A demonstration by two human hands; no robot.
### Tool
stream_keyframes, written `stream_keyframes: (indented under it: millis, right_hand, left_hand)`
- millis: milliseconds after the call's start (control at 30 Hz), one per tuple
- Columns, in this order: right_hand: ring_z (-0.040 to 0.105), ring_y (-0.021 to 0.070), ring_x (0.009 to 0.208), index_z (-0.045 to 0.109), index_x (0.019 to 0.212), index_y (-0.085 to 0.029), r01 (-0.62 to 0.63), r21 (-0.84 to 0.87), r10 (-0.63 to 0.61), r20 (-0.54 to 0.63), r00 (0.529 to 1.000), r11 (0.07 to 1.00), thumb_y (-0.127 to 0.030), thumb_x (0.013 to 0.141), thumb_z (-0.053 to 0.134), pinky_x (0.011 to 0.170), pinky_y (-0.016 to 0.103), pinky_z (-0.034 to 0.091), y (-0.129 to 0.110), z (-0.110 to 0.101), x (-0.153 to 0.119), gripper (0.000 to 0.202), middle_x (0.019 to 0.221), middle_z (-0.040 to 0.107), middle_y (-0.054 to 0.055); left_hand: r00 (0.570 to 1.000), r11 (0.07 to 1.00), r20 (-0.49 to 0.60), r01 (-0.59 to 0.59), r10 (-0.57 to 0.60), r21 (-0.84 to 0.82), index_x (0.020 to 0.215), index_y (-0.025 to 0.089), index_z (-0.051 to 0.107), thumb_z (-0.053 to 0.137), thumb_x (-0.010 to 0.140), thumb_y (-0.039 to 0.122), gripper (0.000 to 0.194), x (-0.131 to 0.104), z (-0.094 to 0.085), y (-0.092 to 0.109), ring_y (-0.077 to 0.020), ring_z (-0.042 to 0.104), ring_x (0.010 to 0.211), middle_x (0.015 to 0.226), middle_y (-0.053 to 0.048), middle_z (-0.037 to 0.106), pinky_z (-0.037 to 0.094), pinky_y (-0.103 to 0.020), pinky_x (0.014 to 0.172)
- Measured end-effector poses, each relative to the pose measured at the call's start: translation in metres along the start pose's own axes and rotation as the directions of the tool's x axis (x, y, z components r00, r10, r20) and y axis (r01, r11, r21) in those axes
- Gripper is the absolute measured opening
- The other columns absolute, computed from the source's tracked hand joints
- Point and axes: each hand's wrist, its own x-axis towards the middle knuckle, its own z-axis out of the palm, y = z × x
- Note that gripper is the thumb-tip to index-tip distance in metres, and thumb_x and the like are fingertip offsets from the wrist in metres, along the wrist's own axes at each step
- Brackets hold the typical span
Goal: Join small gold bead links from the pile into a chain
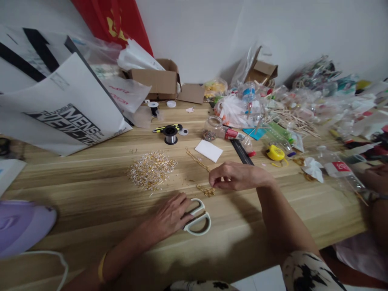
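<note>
My left hand (171, 216) is low over the table, closed around the blade end of a pair of scissors (207, 221). Their pale handles point right, and the blades are hidden under my palm. To the right, my right hand (238, 176) is bent down with thumb and fingers pinched on a thin gold chain (197, 161). One stretch of the chain runs away up the table; a small gold heap (207, 191) lies just below my fingertips. Left of both hands spreads a pile of gold and silver pins (151, 169).
Behind stand wire spools (170, 135), a yellow cutter (160, 128), a white card (209, 150) and a bead jar (209, 131). A yellow tape measure (275, 152) and plastic bottles are right. A large white bag (65, 109) and purple iron (26, 226) stand left. Another person's hand (376, 178) shows far right.
</note>
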Motion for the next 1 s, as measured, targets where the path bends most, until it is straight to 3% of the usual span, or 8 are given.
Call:
stream_keyframes:
  millis: [200,467,533,600,667,733,867,1000]
  right_hand:
    - [0.056,0.0099,0.065,0.064,0.090,-0.015,-0.052,-0.013,0.052,0.015,0.999,0.999,-0.014,0.083,0.052,0.061,0.020,0.037,-0.001,0.013,-0.007,0.013,0.078,0.066,0.003]
    - [0.058,0.0113,0.069,0.060,0.090,-0.016,-0.109,-0.002,0.107,-0.138,0.985,0.994,-0.017,0.088,0.048,0.062,0.020,0.037,-0.026,0.059,-0.001,0.013,0.078,0.065,0.003]
    - [0.058,0.0118,0.067,0.059,0.091,-0.016,-0.155,-0.022,0.147,-0.204,0.968,0.988,-0.018,0.089,0.046,0.062,0.021,0.037,-0.038,0.071,0.007,0.013,0.076,0.064,0.003]
    - [0.058,0.0120,0.069,0.057,0.092,-0.017,-0.152,-0.012,0.144,-0.237,0.961,0.988,-0.019,0.091,0.043,0.061,0.021,0.037,-0.050,0.081,0.015,0.014,0.078,0.064,0.003]
    - [0.059,0.0120,0.073,0.055,0.096,-0.017,-0.102,0.012,0.101,-0.261,0.960,0.995,-0.020,0.092,0.040,0.062,0.021,0.038,-0.060,0.090,0.023,0.016,0.084,0.064,0.004]
    - [0.060,0.0130,0.078,0.053,0.099,-0.016,-0.054,0.012,0.055,-0.274,0.960,0.998,-0.019,0.092,0.040,0.064,0.022,0.040,-0.067,0.098,0.030,0.016,0.091,0.064,0.006]
    - [0.059,0.0135,0.082,0.053,0.095,-0.015,0.011,-0.028,-0.018,-0.268,0.963,1.000,-0.019,0.093,0.038,0.067,0.023,0.043,-0.071,0.109,0.043,0.015,0.097,0.061,0.007]
    - [0.058,0.0131,0.085,0.051,0.097,-0.014,0.037,-0.050,-0.050,-0.297,0.954,0.998,-0.019,0.094,0.035,0.072,0.023,0.045,-0.070,0.115,0.054,0.018,0.100,0.059,0.008]
  left_hand:
    - [0.999,0.998,0.049,-0.008,0.011,-0.059,0.096,0.019,0.055,0.046,0.090,0.030,0.015,-0.006,-0.001,0.001,-0.0152,0.051,0.087,0.093,-0.003,0.056,0.041,-0.028,0.079]
    - [0.993,0.987,0.064,-0.090,0.100,-0.134,0.109,0.022,0.052,0.047,0.089,0.030,0.023,-0.024,0.002,0.002,-0.0166,0.052,0.090,0.100,-0.005,0.057,0.042,-0.028,0.080]
    - [0.993,0.984,0.104,-0.036,0.055,-0.172,0.102,0.021,0.055,0.050,0.087,0.033,0.020,-0.025,0.000,0.004,-0.0172,0.054,0.089,0.095,-0.004,0.059,0.043,-0.029,0.080]
    - [0.987,0.964,0.123,0.128,-0.101,-0.233,0.090,0.020,0.057,0.055,0.083,0.034,0.016,-0.025,-0.001,0.003,-0.0174,0.056,0.084,0.089,-0.002,0.061,0.044,-0.029,0.076]
    - [0.952,0.893,0.050,0.300,-0.301,-0.334,0.084,0.019,0.055,0.054,0.082,0.031,0.012,-0.024,0.002,0.000,-0.0162,0.056,0.076,0.081,-0.001,0.061,0.045,-0.027,0.069]
    - [0.927,0.785,0.061,0.348,-0.371,-0.512,0.090,0.018,0.054,0.053,0.080,0.027,0.014,-0.022,0.006,-0.006,-0.0152,0.057,0.072,0.079,-0.001,0.062,0.046,-0.026,0.065]
    - [0.921,0.616,0.092,0.324,-0.377,-0.718,0.091,0.014,0.057,0.054,0.072,0.018,0.020,-0.021,0.008,-0.016,-0.0178,0.059,0.081,0.088,-0.006,0.065,0.047,-0.028,0.072]
    - [0.927,0.524,0.157,0.326,-0.341,-0.787,0.085,0.012,0.061,0.053,0.073,0.024,0.019,-0.026,0.003,-0.026,-0.0193,0.060,0.081,0.086,-0.007,0.067,0.048,-0.029,0.072]
